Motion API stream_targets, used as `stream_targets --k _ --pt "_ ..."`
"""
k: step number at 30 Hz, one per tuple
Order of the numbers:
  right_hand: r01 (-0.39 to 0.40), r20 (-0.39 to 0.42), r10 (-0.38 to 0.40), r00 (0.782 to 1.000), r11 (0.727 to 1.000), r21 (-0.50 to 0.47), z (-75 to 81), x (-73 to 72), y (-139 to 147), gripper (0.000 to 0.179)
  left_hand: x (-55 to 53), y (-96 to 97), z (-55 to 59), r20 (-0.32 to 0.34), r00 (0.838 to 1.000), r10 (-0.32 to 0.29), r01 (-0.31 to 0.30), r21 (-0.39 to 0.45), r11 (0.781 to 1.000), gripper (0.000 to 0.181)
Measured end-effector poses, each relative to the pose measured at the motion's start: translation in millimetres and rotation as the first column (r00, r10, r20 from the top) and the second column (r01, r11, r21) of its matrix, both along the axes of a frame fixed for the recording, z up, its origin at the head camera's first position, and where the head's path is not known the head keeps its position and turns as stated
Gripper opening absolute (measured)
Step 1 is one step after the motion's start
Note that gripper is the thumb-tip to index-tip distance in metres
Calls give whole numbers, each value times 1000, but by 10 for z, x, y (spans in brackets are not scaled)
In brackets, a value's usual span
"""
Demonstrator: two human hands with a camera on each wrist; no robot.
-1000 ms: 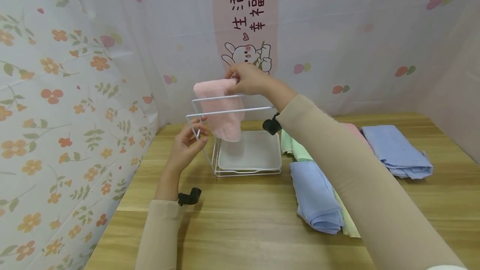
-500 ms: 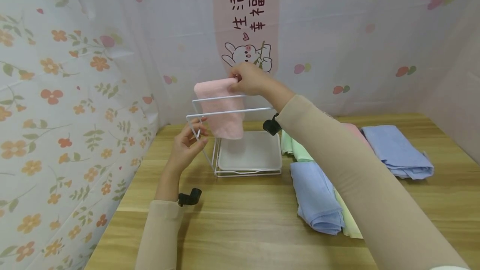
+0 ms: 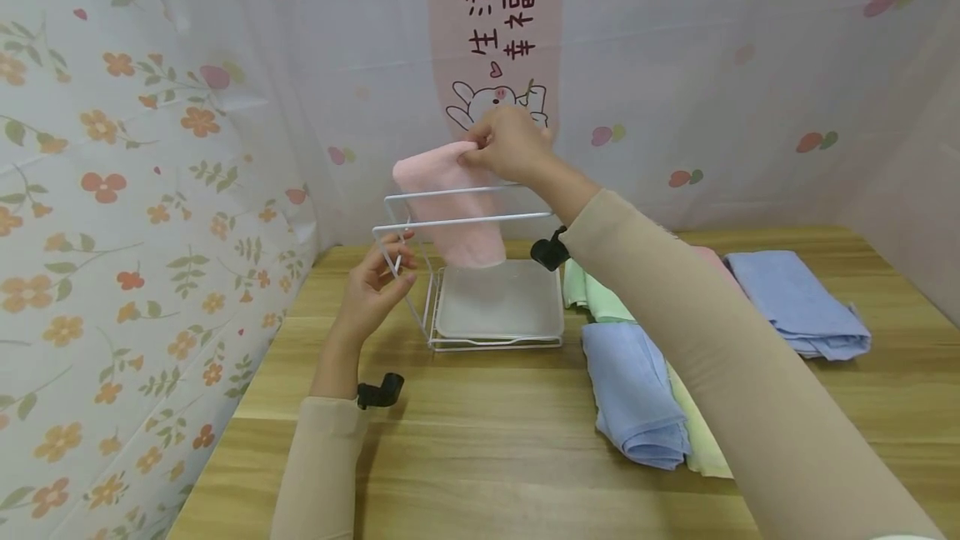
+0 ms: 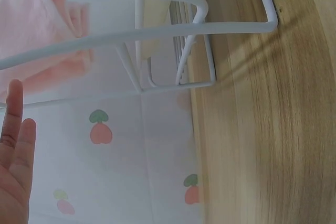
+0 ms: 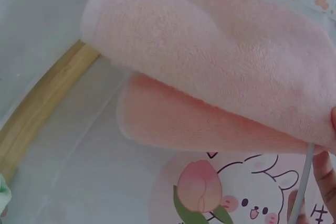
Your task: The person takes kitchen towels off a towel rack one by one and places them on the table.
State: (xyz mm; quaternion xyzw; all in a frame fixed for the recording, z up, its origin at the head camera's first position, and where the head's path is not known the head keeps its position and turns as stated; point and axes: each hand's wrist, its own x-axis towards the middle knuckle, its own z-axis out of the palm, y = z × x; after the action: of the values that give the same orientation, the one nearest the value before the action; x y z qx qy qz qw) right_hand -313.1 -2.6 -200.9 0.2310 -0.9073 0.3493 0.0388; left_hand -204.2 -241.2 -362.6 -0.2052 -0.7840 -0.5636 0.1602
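Observation:
My right hand [image 3: 513,144] pinches the top edge of a folded pink towel [image 3: 450,169], above a white wire rack [image 3: 465,222]. The towel hangs down behind the rack's two upper bars, its lower end over a pale tray [image 3: 498,307] in the base. In the right wrist view the fluffy pink towel [image 5: 199,56] falls in two layers, with fingers at the right edge. My left hand [image 3: 367,290] holds the rack's left side, thumb in front of the wire. In the left wrist view two fingers [image 4: 16,124] lie fairly straight beside the rack [image 4: 231,27].
Right of the rack lie folded cloths: a green one [image 3: 600,294], a blue one [image 3: 633,394], a yellow one [image 3: 697,432], a partly covered pink one [image 3: 712,261] and another blue one [image 3: 798,302]. Patterned curtains [image 3: 675,90] stand behind and left of the wooden table [image 3: 480,457].
My right hand has risen slightly, moving a little right with the pink towel. The towel's lower end has swung up and to the right. My left hand stays on the rack.

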Motion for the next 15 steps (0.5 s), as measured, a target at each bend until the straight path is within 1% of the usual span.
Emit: stream_targets --k 2,5,10,12,15 --pt "-42 1 42 999 998 -55 -20 -12 9 20 -5 -3 -6 0 1000 -1 1 -2 1000 26" --pt "-92 16 96 995 985 -145 -46 -26 17 22 -8 -8 -15 1 1000 1 -1 -5 1000 25" --pt "-89 6 93 996 970 -228 -54 -16 39 23 -8 -8 -15 -4 1000 3 -3 -4 1000 25" --pt "-84 0 87 996 963 -258 -53 -8 49 20 -8 -7 -13 -7 1000 0 0 -1 1000 24" --pt "-84 -10 85 996 945 -317 -54 5 62 17 -12 -1 -13 -11 1000 -3 4 7 1000 24"
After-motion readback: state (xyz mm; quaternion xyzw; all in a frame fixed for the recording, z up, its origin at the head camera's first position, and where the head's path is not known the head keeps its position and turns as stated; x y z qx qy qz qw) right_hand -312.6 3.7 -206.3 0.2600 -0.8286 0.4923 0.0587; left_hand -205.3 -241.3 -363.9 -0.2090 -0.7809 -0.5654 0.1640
